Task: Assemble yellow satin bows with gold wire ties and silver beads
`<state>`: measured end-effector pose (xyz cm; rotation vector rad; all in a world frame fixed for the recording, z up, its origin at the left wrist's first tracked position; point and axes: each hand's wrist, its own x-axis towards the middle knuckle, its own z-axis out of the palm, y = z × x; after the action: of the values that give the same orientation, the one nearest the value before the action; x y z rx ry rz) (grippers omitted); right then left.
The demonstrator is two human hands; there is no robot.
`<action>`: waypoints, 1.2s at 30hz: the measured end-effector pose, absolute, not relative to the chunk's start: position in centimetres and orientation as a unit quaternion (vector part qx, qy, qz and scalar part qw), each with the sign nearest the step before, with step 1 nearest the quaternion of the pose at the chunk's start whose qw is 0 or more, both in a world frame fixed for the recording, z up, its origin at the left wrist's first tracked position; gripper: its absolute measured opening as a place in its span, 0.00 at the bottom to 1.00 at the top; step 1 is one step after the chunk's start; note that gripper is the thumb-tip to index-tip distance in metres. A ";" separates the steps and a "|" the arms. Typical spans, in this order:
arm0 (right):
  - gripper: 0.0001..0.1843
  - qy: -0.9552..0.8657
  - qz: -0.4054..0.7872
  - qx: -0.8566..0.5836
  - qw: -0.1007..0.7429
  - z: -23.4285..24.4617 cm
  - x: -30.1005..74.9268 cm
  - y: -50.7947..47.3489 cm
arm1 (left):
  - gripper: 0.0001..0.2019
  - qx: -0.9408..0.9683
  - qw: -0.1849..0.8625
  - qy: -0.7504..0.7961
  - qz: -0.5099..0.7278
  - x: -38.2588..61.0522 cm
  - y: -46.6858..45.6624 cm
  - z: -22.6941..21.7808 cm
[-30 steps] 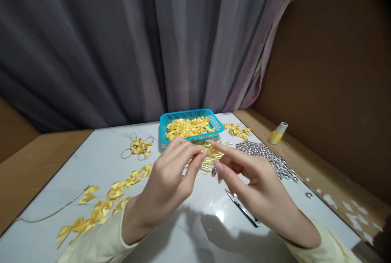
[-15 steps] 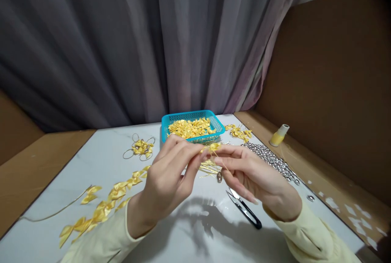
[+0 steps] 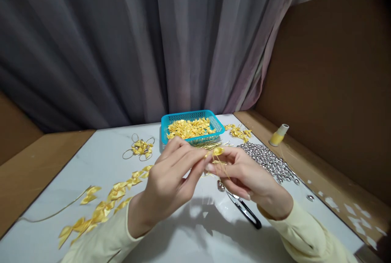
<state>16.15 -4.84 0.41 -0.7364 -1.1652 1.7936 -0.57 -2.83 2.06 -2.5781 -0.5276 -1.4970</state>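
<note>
My left hand (image 3: pixel 171 181) and my right hand (image 3: pixel 247 175) meet above the white table (image 3: pixel 100 161), fingertips pinched together on a small yellow ribbon bow (image 3: pixel 217 151) with thin gold thread. A small silver bell (image 3: pixel 219 185) hangs on the thread just below my right fingers. Under my right hand lie black thread snips (image 3: pixel 246 211). Behind the hands stands a teal basket (image 3: pixel 192 117) filled with yellow bows.
A string of yellow bows (image 3: pixel 104 206) runs along the table's left. A finished bow cluster with bells (image 3: pixel 141 148) lies left of the basket. Silver bells (image 3: pixel 269 161) are heaped at right, a yellow thread spool (image 3: pixel 277 135) beyond. Grey curtain behind, brown board walls beside.
My right hand turned from reaching fingers to a pinch and closed in against the left. The yellow bow now shows between the fingertips, and the bell has swung lower.
</note>
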 end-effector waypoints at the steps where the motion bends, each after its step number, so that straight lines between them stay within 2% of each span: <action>1: 0.09 -0.468 0.709 -0.303 0.433 0.4 16.0 -4.9 | 0.10 -0.850 0.053 -0.176 -0.494 -0.5 -2.8 2.0; 6: 0.10 -0.470 0.693 -0.304 0.454 0.5 15.7 -5.0 | 0.09 -0.846 0.040 -0.179 -0.502 -0.6 -2.7 2.0; 20: 0.03 -0.461 0.696 -0.296 0.465 -1.0 15.3 -4.4 | 0.07 -0.862 0.000 -0.162 -0.480 -0.2 -3.4 2.5; 36: 0.05 -0.480 0.631 -0.314 0.523 -1.7 15.1 -3.5 | 0.09 -0.847 -0.002 -0.167 -0.505 0.0 -2.9 1.8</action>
<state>15.09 -3.53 -1.72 -0.7515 -1.1491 1.5102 0.03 -2.90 1.80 -2.6634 -0.5258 -1.5872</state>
